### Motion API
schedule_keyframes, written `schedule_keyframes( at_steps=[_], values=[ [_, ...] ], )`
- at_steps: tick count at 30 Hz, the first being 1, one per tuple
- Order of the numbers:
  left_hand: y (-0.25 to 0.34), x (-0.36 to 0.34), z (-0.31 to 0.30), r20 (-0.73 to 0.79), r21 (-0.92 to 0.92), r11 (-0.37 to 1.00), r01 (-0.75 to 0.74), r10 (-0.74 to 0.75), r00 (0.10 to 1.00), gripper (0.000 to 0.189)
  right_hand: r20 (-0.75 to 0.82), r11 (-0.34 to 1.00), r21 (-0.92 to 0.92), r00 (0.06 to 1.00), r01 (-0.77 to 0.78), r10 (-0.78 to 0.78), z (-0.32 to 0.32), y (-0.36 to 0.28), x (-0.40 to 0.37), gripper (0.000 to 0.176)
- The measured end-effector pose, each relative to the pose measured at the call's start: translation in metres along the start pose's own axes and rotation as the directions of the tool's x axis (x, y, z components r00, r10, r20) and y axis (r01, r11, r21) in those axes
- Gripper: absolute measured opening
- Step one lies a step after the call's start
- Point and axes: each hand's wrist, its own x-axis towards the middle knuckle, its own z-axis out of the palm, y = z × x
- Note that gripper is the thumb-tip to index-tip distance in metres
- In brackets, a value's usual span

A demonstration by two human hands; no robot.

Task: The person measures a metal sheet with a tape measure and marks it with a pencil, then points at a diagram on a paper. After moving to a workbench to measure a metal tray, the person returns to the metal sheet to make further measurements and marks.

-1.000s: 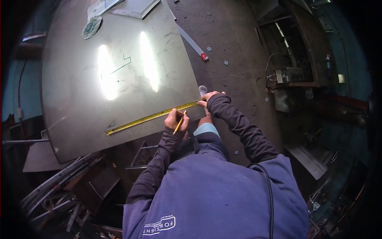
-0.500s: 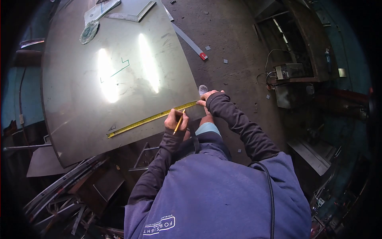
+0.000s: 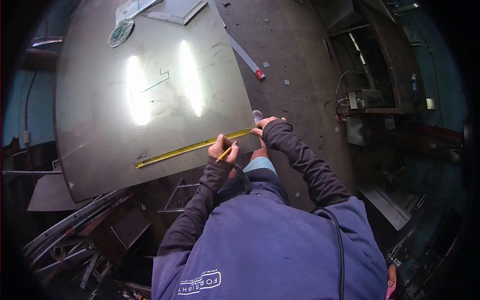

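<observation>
A yellow tape measure [image 3: 185, 148] lies stretched across the grey metal sheet [image 3: 100, 110], near the edge closest to my body. My left hand [image 3: 223, 149] rests at the tape's near side, fingers closed round a yellow pencil [image 3: 223, 154] that slants across the hand. At the sheet's right edge, my right hand [image 3: 269, 126] grips the right end of the tape between thumb and fingers; the tape's case is not visible. A green angular line [image 3: 159, 81] is drawn on the sheet, and a small dark triangular mark [image 3: 143, 155] sits beside the tape's left end.
A metal square [image 3: 175, 19] and a round greenish roll [image 3: 121, 33] lie at the sheet's far end. A long ruler with a red tip [image 3: 259, 74] sticks out past the right edge. Metal offcuts [image 3: 82, 230] crowd the lower left; a grey box [image 3: 364, 99] stands right.
The pencil has tilted flatter in my left hand. Both hands stay at the tape. The whole view has shifted and turned slightly, and a skin-coloured and pink shape has appeared at the lower right.
</observation>
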Motion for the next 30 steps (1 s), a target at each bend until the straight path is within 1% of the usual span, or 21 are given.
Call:
schedule_keyframes(
  at_steps=[1,5,7,8,9,10,11,12,13,14,15,16,18,19,23,24,25,26,27,28,30],
  values=[
    [-0.001,0.000,0.004,-0.046,0.004,1.000,-0.019,0.019,0.999,0.018,-0.004,1.000,-0.003,1.000,0.001,-0.001,0.000,-0.001,0.000,0.047],
    [-0.006,-0.002,0.010,-0.117,0.010,0.999,-0.032,0.033,0.993,0.018,-0.015,1.000,-0.006,1.000,-0.004,0.003,0.001,0.000,0.000,0.045],
    [-0.013,-0.004,0.011,-0.037,0.070,0.995,-0.072,0.075,0.997,0.017,-0.023,1.000,-0.010,1.000,0.001,-0.001,0.004,0.002,0.001,0.045],
    [-0.009,0.000,0.006,-0.047,0.073,0.995,-0.070,0.074,0.996,0.017,-0.046,0.999,0.023,0.999,0.022,-0.021,0.006,0.004,0.001,0.045],
    [-0.004,0.005,-0.001,0.087,0.053,0.999,-0.001,-0.004,0.996,0.016,-0.071,0.997,0.053,0.997,0.047,-0.043,0.007,0.006,0.000,0.045],
    [-0.001,0.010,-0.009,0.214,0.041,0.997,0.070,-0.077,0.974,0.016,-0.079,0.997,0.039,0.995,0.061,-0.058,0.007,0.006,-0.003,0.045],
    [-0.002,0.013,-0.015,0.220,-0.016,0.990,0.141,-0.134,0.966,0.011,-0.099,0.996,0.034,0.992,0.076,-0.073,0.007,0.007,-0.007,0.045],
    [-0.004,0.016,-0.019,0.193,-0.014,0.992,0.129,-0.123,0.973,0.011,-0.126,0.995,0.032,0.988,0.092,-0.087,0.004,0.005,-0.009,0.045],
    [-0.006,0.016,-0.024,0.037,-0.076,0.997,0.022,-0.019,0.999,0.007,-0.115,0.999,0.024,0.992,0.047,-0.044,0.001,0.001,-0.010,0.043],
    [-0.007,0.013,-0.027,-0.114,-0.125,0.988,-0.087,0.073,0.991,0.004,-0.121,0.999,0.020,0.991,0.050,-0.047,0.001,-0.001,-0.012,0.043],
    [-0.011,0.013,-0.038,-0.107,0.025,0.992,-0.127,0.129,0.986,0.006,-0.125,0.998,0.030,0.991,0.047,-0.043,0.001,-0.001,-0.014,0.043],
    [-0.017,0.013,-0.046,-0.117,0.024,0.991,-0.133,0.135,0.984,0.006,-0.134,0.998,0.036,0.990,0.047,-0.042,0.000,-0.001,-0.014,0.043],
    [-0.034,0.012,-0.062,-0.184,0.314,0.910,-0.272,0.339,0.923,0.012,-0.189,0.997,0.025,0.980,0.073,-0.067,0.002,0.000,-0.015,0.043],
    [-0.042,0.011,-0.069,-0.168,0.390,0.877,-0.282,0.369,0.914,0.018,-0.195,0.997,0.023,0.978,0.077,-0.071,0.004,0.001,-0.014,0.043],
    [-0.053,0.001,-0.084,-0.187,0.487,0.843,-0.228,0.355,0.916,0.020,-0.221,0.994,0.032,0.970,0.106,-0.096,0.009,0.005,-0.006,0.042],
    [-0.057,-0.005,-0.087,-0.219,0.486,0.845,-0.222,0.364,0.905,0.020,-0.267,0.991,0.032,0.957,0.129,-0.116,0.010,0.006,-0.008,0.042],
    [-0.060,-0.008,-0.087,-0.201,0.503,0.834,-0.226,0.368,0.908,0.020,-0.320,0.987,0.016,0.936,0.160,-0.147,0.017,0.010,-0.003,0.042],
    [-0.060,-0.008,-0.084,-0.190,0.520,0.823,-0.229,0.373,0.908,0.020,-0.312,0.989,0.000,0.940,0.148,-0.141,0.014,0.010,-0.005,0.042],
    [-0.061,-0.008,-0.083,-0.205,0.521,0.819,-0.241,0.394,0.896,0.021,-0.257,0.991,0.032,0.959,0.129,-0.117,0.007,0.006,-0.012,0.042],
    [-0.061,-0.010,-0.084,-0.206,0.526,0.812,-0.253,0.410,0.889,0.021,-0.253,0.990,0.049,0.961,0.130,-0.114,0.004,0.002,-0.019,0.042],
    [-0.058,-0.011,-0.087,-0.185,0.522,0.820,-0.234,0.376,0.908,0.022,-0.273,0.988,0.027,0.952,0.149,-0.136,0.008,0.004,-0.014,0.042]
  ],
)
